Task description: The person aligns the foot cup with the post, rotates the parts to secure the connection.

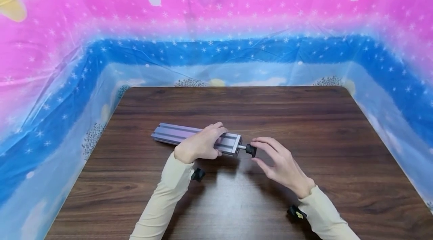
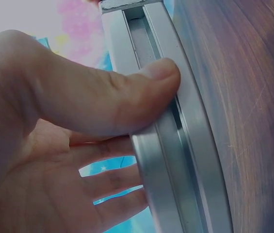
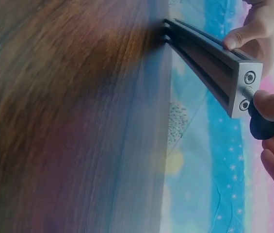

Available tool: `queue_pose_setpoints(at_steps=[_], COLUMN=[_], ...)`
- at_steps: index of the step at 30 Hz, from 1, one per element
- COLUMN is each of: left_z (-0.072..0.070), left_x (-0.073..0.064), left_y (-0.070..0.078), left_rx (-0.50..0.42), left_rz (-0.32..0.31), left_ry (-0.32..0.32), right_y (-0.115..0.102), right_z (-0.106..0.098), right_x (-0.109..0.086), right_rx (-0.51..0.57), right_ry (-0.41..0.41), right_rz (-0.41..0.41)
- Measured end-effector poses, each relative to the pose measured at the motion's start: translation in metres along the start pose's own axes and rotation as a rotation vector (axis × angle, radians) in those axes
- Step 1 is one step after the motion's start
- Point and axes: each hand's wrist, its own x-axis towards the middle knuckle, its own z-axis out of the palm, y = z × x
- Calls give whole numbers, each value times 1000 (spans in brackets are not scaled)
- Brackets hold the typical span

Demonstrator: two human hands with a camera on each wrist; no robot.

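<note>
A silver aluminium extrusion point(image 1: 176, 133) with lengthwise slots lies across the middle of the table, its plated end toward the right. My left hand point(image 1: 203, 143) grips it near that end. In the left wrist view the thumb point(image 2: 151, 92) presses over a slot, and the other fingers lie along the far side. From the end plate point(image 3: 235, 92), which carries two socket-head screws, a metal rod point(image 1: 242, 147) sticks out to a black levelling foot point(image 1: 251, 150). My right hand point(image 1: 280, 163) pinches this foot between thumb point(image 3: 272, 106) and fingers.
The dark wood-grain table point(image 1: 270, 112) spreads around both hands. A pink and blue patterned cloth point(image 1: 220, 50) hangs behind it and along both sides. Black wrist cameras sit below the left wrist point(image 1: 198, 174) and the right wrist point(image 1: 296, 211).
</note>
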Motion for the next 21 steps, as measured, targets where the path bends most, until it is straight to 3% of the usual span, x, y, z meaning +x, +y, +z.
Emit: queue_pose_setpoints(at_steps=[7,14,21], left_z=[3,3,2], left_x=[-2,-2,-1], left_y=[-2,-2,-2], left_rx=[-12,-16,-16], left_rz=[-12,9,-6], left_ry=[-6,3,4], right_y=[-2,-2,-2], right_z=[4,5,5], right_x=[-5,-6,-1], right_rx=[-13,-28,-32], right_ry=[25,-3,-30], right_rz=[73,211,276])
